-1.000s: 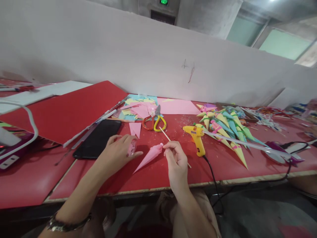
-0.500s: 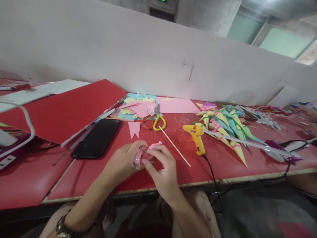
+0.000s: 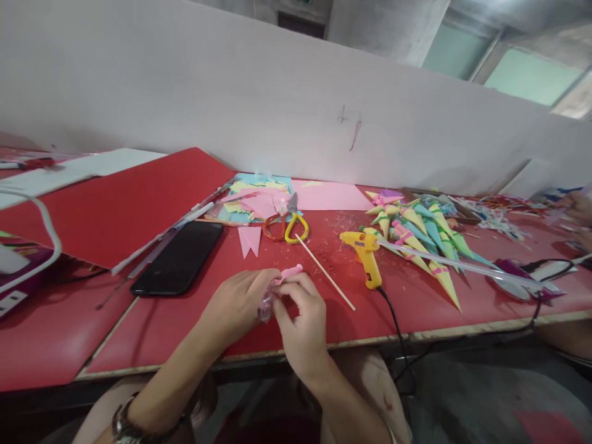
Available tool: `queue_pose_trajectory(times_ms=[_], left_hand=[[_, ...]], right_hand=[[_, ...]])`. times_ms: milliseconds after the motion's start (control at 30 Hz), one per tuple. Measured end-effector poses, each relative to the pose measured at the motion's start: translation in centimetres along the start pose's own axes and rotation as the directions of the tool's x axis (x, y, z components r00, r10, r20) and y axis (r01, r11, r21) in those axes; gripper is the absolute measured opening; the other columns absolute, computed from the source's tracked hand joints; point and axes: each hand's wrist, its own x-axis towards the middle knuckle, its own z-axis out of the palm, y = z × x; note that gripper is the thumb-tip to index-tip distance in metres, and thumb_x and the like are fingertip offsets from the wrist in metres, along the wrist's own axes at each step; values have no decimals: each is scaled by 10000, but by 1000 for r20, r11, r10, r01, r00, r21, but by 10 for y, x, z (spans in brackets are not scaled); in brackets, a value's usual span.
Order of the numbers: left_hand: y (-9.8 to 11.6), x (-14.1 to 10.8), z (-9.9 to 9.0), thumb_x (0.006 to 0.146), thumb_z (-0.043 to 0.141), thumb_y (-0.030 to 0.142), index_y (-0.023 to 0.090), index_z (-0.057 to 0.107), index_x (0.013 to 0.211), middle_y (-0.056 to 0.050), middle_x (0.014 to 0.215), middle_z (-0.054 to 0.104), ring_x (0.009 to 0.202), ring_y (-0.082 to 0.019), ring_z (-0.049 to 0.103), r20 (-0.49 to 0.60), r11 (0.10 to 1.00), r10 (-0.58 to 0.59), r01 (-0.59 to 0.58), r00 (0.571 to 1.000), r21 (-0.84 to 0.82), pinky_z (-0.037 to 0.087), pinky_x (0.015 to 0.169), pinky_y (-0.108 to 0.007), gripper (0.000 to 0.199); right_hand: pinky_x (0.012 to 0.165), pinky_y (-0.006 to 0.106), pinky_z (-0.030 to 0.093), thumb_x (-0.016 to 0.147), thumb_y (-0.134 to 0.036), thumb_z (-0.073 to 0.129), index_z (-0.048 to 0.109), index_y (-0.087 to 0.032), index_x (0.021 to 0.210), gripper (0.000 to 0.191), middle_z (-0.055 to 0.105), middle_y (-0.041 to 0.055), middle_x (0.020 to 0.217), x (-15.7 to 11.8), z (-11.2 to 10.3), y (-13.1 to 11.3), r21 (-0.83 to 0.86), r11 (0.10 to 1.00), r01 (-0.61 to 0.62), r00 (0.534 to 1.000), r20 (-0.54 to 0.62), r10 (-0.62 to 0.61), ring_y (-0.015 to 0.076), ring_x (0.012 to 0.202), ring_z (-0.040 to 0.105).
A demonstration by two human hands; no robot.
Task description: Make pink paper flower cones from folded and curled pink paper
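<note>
Over the red table's front edge, my left hand (image 3: 243, 299) is wrapped round a small pink piece (image 3: 290, 272) with clear plastic (image 3: 265, 307) at its lower side. My right hand (image 3: 303, 314) pinches the same pink piece from the right, its thumb and fingertips meeting my left fingers. Much of the piece is hidden between the hands. Just behind them lie a notched pink paper (image 3: 250, 240) and scissors (image 3: 296, 228) with one red and one yellow handle. A thin pale stick (image 3: 326, 272) lies right of my right hand.
A yellow glue gun (image 3: 367, 256) with a black cord lies right, before a pile of coloured paper cones (image 3: 423, 231). Left are a black phone (image 3: 178, 259) and a large red board (image 3: 134, 203). Another person's hand (image 3: 576, 206) shows at the far right.
My left hand has turned and closed further over the pink piece, and the clear plastic has shifted slightly right. My right hand has barely moved.
</note>
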Motion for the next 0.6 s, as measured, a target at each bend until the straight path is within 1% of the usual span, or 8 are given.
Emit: queue_pose_trajectory(times_ms=[67,133,233,333,400,467,533,600], left_hand=[[1,1,-1,750,414,193,200,553,810,-52,709,669,626,-192,622,-13,1000,11,-11,1000,15,445,588,-264,151],[1,2,-3,777,451,257,200,556,806,-52,697,668,620,-201,628,-21,1000,-13,13,1000,19,434,571,-261,123],[-5,2,-5,790,501,380,193,553,875,-71,735,674,664,-236,640,-33,985,-148,150,988,84,432,571,-275,212],[-17,1,-5,793,506,444,168,522,1013,-121,907,663,798,-276,633,-64,952,-239,247,969,181,454,651,-314,353],[-27,-1,-2,802,500,424,128,495,1093,-165,1012,622,881,-301,608,-62,941,-227,236,972,245,458,722,-351,415],[-35,-3,2,810,484,371,83,476,1140,-197,1049,591,917,-323,585,-67,925,-189,201,980,323,451,761,-393,439],[-38,-3,5,818,452,308,78,463,1168,-197,1088,570,976,-324,558,-106,916,-125,156,986,371,437,811,-414,419],[-34,-2,7,832,407,252,104,457,1180,-176,1136,549,1050,-297,521,-155,928,-27,83,988,364,399,891,-414,381]], right_hand=[[726,289,458,782,-124,529,627,-200,755,127,589,37,799,2,-1,-1,47,998,-28,1000,-4,28,167,794,566],[721,285,463,793,-173,541,626,-196,743,101,599,30,785,5,-4,-1,154,983,-99,994,-25,104,161,787,572],[665,263,477,791,-242,556,620,-182,714,117,604,6,713,11,-9,3,350,909,-226,957,-97,275,138,704,582],[658,252,484,766,-257,582,649,-173,755,108,643,1,709,14,-12,8,463,836,-294,913,-124,389,123,670,594],[680,253,490,753,-247,591,671,-172,797,118,667,9,745,14,-12,9,490,817,-305,910,-103,401,124,692,607],[673,247,494,741,-237,595,680,-175,799,121,669,8,746,14,-11,8,497,814,-301,916,-86,392,124,698,614],[651,234,493,724,-233,608,678,-174,764,100,662,2,719,14,-11,7,500,811,-304,917,-79,392,121,684,613],[634,221,488,712,-231,620,667,-173,741,80,661,-2,705,14,-11,5,508,799,-321,911,-63,406,114,667,608]])
